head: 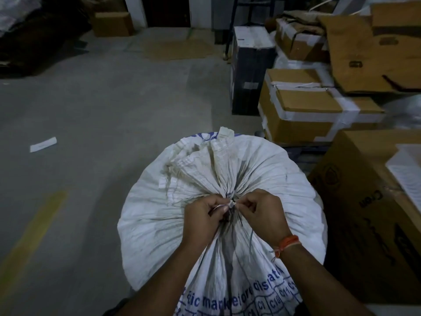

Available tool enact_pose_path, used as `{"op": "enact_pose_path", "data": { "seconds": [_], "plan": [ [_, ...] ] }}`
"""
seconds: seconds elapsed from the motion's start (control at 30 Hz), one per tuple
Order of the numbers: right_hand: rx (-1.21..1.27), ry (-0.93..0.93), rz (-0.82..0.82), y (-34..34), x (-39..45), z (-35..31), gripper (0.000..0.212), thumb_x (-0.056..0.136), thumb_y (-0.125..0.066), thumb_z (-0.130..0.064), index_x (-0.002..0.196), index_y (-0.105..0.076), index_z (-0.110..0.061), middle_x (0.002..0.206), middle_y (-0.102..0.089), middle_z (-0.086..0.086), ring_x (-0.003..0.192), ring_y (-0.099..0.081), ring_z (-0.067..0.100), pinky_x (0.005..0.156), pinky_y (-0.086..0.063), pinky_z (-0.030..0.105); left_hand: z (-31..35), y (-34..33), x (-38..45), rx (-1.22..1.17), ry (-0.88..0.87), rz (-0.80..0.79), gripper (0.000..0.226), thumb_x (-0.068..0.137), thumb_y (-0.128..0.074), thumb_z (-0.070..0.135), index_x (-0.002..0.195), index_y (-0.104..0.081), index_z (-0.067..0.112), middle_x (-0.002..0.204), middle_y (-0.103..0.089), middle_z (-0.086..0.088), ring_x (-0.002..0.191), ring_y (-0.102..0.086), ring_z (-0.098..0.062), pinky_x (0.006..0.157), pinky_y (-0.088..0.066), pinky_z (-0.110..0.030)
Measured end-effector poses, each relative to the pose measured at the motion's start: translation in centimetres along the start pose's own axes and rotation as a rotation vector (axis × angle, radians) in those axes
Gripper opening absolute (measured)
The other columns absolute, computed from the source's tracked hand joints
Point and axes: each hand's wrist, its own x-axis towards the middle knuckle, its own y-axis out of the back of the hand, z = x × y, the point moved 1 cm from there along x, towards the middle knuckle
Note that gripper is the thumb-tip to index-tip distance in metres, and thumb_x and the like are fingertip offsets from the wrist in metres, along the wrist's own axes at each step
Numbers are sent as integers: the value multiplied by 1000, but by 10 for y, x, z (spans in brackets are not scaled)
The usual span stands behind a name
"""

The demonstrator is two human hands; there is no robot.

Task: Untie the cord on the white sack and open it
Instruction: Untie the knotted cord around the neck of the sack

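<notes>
- The person's two bare arms reach forward from the bottom of the view and meet over the tied neck of the sack.
- The left hand (204, 214) has its fingers curled in, and the thumb and first finger pinch a small white bit at the knot.
- The right hand (262, 213) is just beside it, almost touching, and its fingertips pinch the same white bit from the other side.
- An orange wrist band (287, 244) sits on the right wrist.
- The cord (232, 205) is a thin dark line wound around the bunched neck of the sack, right between the two hands. A loose end hangs down below the hands.
- The white sack (273, 179) is big and round and full. It stands on the floor right in front of the person, in the lower middle of the view. It is still tied shut.
- The sack has blue letters on the near side, below the arms.
- The loose top of the sack flops away from the person, past the knot.
- A yellow line (29, 226) is painted on the gray floor (102, 99) to the left.
- A small white paper slip (43, 144) lies on the floor, well apart from the sack.
- Brown cardboard boxes (303, 106) are stacked to the right of the sack.
- A dark box (250, 69) stands farther back beside them.
- One more brown box (112, 23) sits far away by the wall.
</notes>
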Motion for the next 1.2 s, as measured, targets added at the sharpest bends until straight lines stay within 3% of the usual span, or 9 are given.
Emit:
{"op": "enact_pose_path", "data": {
  "seconds": [0.13,0.2,0.27,0.33,0.53,0.7,0.87,0.97,1.2],
  "plan": [
    [40,4,-27,-6,0,-4,3,77,-82,-20,77,-79,-20,71,-65,-6,63,-59,7,63,-48,24,-3,5,-1,-12,19,-2,17,88,-77,5,94,-84,19,88,-81,11,85,-75,-1,78,-62,-26],
    [58,-10,-41,-4,-1,-4,4,77,-83,-23,77,-79,-22,70,-67,-9,63,-62,5,62,-48,18,-1,8,-2,3,0,7,15,89,-77,5,93,-84,17,85,-80,13,83,-74,2,75,-56,-15],
    [72,-41,-44,1,-1,-2,5,76,-84,-23,77,-79,-22,65,-66,-14,64,-63,-1,59,-43,6,-1,9,-2,-8,-24,12,13,89,-77,7,91,-84,18,83,-79,10,84,-74,0,75,-57,-18],
    [56,-47,-37,5,-1,-1,5,75,-84,-20,75,-79,-20,63,-64,-13,60,-61,-2,57,-40,3,-1,9,-2,-15,-47,12,12,89,-77,8,91,-83,19,83,-78,8,85,-74,-3,78,-60,-27],
    [41,96,-25,-4,-5,-8,10,76,-82,-16,70,-74,-17,69,-66,-4,63,-58,5,60,-47,20,-1,13,-9,23,-101,52,14,89,-77,7,89,-83,20,83,-78,11,84,-74,-2,79,-61,-32],
    [55,72,-57,0,-6,-7,6,76,-82,-21,73,-77,-22,68,-63,-10,59,-54,-4,59,-40,4,-4,19,-13,-36,-92,55,17,89,-74,3,86,-82,18,82,-79,7,83,-76,-10,78,-63,-40],
    [54,113,-47,-4,-7,-12,11,75,-81,-15,69,-75,-21,66,-60,-12,61,-50,-11,61,-36,0,2,13,-19,8,-127,90,18,89,-74,0,90,-84,16,85,-80,8,85,-75,-3,78,-60,-25],
    [71,104,-66,-5,-8,-14,8,77,-81,-23,71,-76,-22,64,-61,-12,60,-55,-6,59,-38,3,2,16,-19,15,-141,92,19,89,-74,0,90,-83,15,85,-79,8,85,-75,-2,76,-55,-16],
    [20,112,-42,1,-10,-12,8,76,-79,-19,70,-74,-20,66,-67,-6,59,-56,3,58,-40,10,7,13,-18,-4,-115,81,16,89,-75,1,87,-83,14,83,-79,8,85,-75,-3,78,-57,-18]
  ]
}}
